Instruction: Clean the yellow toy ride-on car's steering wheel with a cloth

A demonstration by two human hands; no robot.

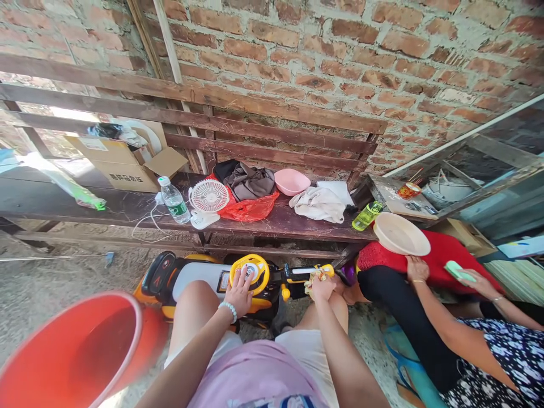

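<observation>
A yellow-and-black ride-on toy car (189, 280) stands in front of my knees, with a yellow steering wheel (262, 278) and an arm-like front part (301, 271). My left hand (239, 296), with a beaded bracelet at the wrist, lies on the wheel's middle and near rim, fingers stretched out. Beside the front arm's tip, my right hand (323, 288) is closed around a crumpled yellowish patterned cloth (313, 280). Part of the cloth is hidden under the fingers.
Along the brick wall, a wooden bench (293, 224) carries a small fan (209, 196), a water bottle (174, 200), a pink bowl (292, 182) and a carton (127, 165). A red bucket (138, 323) stands at left. At right, another person's hands hold a basin (402, 234) and green cloth (460, 271).
</observation>
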